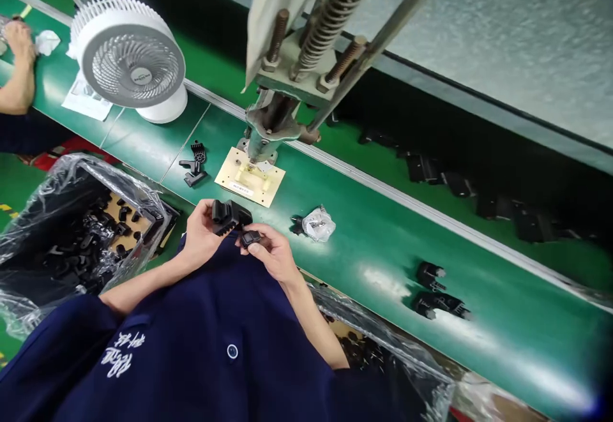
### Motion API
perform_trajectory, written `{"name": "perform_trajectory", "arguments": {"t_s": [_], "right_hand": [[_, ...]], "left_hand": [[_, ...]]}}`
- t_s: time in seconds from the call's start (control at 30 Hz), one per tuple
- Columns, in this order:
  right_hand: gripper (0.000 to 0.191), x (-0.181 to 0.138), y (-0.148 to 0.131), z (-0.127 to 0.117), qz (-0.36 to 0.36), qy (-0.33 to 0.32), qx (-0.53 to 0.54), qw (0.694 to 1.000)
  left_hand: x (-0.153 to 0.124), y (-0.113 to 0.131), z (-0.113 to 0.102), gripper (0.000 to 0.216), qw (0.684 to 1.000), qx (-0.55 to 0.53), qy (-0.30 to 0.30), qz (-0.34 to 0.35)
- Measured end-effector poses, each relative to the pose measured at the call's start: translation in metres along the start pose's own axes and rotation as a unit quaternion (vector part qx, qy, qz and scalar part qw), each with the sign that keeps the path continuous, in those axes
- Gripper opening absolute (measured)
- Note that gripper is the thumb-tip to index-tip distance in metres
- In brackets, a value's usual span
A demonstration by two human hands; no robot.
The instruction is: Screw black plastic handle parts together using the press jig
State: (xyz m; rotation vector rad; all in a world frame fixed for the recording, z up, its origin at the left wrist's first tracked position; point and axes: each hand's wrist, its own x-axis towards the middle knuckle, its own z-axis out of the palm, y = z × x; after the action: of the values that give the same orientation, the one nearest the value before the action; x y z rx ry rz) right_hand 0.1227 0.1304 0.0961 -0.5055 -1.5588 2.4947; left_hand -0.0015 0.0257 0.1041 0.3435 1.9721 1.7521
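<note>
My left hand point(201, 233) is closed around a black plastic clip body point(228, 214), held just above the near edge of the green bench point(364, 243). My right hand point(272, 253) pinches a smaller black plastic piece point(251, 238) right beside the clip body, the two parts nearly touching. Both hands are close to my chest, over my dark blue shirt. Just beyond them stands a hand press point(282, 115) with a cream jig plate point(249, 176) under its ram.
A plastic-lined box of black parts point(81, 230) sits at my left, another bag-lined box point(383, 352) at my right. A white fan point(131, 58), a finished clip point(195, 163), a small bag point(318, 223) and two black assemblies point(433, 294) lie on the bench. Another person's arm point(19, 71) is far left.
</note>
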Motion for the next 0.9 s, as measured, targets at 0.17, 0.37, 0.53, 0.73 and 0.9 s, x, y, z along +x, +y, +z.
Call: {"name": "perform_trajectory", "arguments": {"t_s": [0.17, 0.37, 0.53, 0.73, 0.9], "right_hand": [[0.045, -0.006, 0.003, 0.003, -0.028, 0.117, -0.093, 0.988], [0.068, -0.005, 0.005, 0.001, -0.050, 0.195, -0.011, 0.979], [0.059, -0.002, 0.005, 0.000, -0.071, 0.191, 0.035, 0.978], [0.049, 0.001, -0.007, -0.014, -0.137, 0.259, -0.018, 0.956], [0.040, -0.004, -0.022, -0.031, -0.204, 0.278, -0.238, 0.908]], "left_hand": [[-0.005, 0.013, 0.008, 0.037, 0.998, 0.032, -0.010, 0.059], [-0.005, 0.009, 0.020, 0.040, 0.993, 0.017, -0.050, 0.102], [-0.005, 0.008, 0.030, 0.036, 0.979, 0.010, -0.086, 0.185], [0.009, 0.009, 0.024, 0.055, 0.954, 0.037, -0.252, 0.158], [0.027, 0.006, 0.019, 0.055, 0.927, 0.030, -0.371, 0.041]]}}
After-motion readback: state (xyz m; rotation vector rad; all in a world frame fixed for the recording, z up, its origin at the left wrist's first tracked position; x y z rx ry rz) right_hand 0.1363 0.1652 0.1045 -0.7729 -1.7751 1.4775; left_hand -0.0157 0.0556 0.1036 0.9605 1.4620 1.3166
